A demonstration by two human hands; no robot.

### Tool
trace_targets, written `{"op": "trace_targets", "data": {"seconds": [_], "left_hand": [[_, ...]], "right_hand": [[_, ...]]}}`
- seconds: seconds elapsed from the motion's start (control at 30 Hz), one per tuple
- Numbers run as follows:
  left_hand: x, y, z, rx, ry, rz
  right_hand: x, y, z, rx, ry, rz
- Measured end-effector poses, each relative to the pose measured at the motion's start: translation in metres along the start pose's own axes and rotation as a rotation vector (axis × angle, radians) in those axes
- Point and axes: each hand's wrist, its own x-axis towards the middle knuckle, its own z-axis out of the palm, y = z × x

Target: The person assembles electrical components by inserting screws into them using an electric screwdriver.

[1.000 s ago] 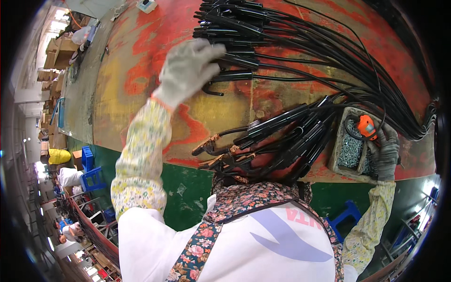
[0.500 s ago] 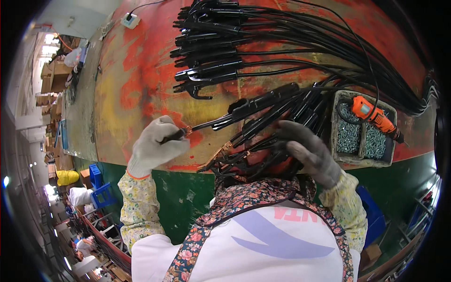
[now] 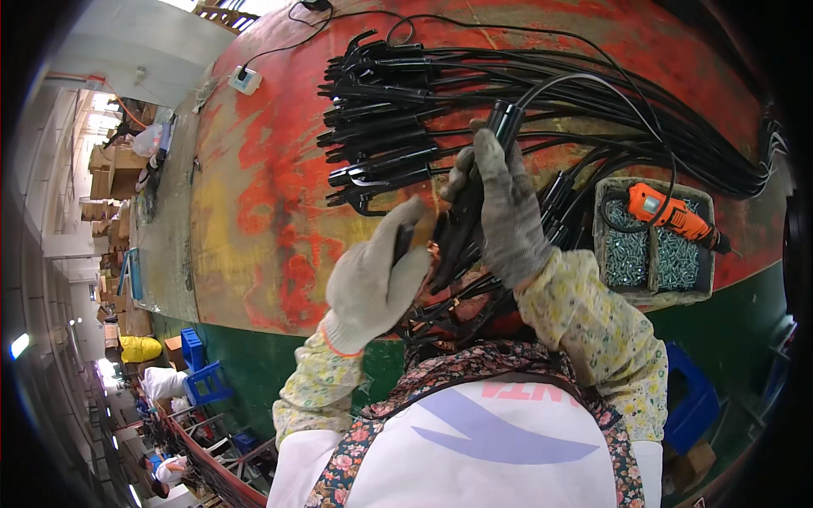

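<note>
My right hand (image 3: 512, 216), in a grey glove, is wrapped around a black welding electrode holder (image 3: 505, 123). Its handle end points up and away, with a black cable curving off to the right; its lower part is partly behind my fingers. To the left, my left hand (image 3: 373, 279) in a white glove pinches a small dark piece (image 3: 404, 242) between thumb and fingers. A bit of copper (image 3: 434, 252) shows between the two hands. Below them, more holders with bare copper ends (image 3: 457, 298) lie heaped at the table's near edge, partly hidden by my right arm.
Several finished-looking black holders (image 3: 381, 127) lie in a row at the back, cables trailing right. An orange power screwdriver (image 3: 669, 212) rests on a divided tray (image 3: 656, 296) of screws at right. A white power socket (image 3: 245, 80) sits on the red, worn table (image 3: 254, 288).
My right hand, loose over the heap before, has gripped a holder and raised it away from me. My left hand has come right, off the copper end. The view has shifted slightly.
</note>
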Motion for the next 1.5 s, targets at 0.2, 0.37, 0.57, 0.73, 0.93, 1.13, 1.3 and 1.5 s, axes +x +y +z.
{"op": "trace_targets", "data": {"seconds": [0.2, 0.37, 0.57, 0.73, 0.93, 1.13, 1.3, 1.5], "left_hand": [[0.026, 0.019, 0.025, -0.58, -0.245, -0.116], [0.037, 0.038, 0.032, -0.552, -0.149, -0.082], [0.056, 0.045, 0.043, -0.404, -0.008, 0.036], [0.069, 0.063, 0.059, -0.852, 0.219, -0.119], [0.072, 0.049, 0.081, -0.844, 0.303, 0.051], [0.058, 0.046, 0.116, -0.453, -0.023, 0.227], [0.059, 0.051, 0.096, -1.524, -0.435, -0.666], [0.058, 0.06, 0.123, -1.858, -0.405, -0.887]], "right_hand": [[0.014, -0.048, -0.029, 0.263, -0.15, 0.039], [0.034, -0.068, -0.045, 0.295, -0.257, -0.094], [0.025, -0.055, -0.019, 0.09, -0.035, -0.038], [0.019, -0.055, -0.018, 0.19, 0.085, -0.053], [0.029, -0.066, -0.025, 0.151, 0.123, -0.077], [0.021, -0.062, -0.04, -0.451, 0.176, -0.425], [-0.026, -0.113, -0.098, -1.139, -0.033, -0.785], [-0.06, -0.175, -0.245, -2.224, 0.215, -0.586]]}}
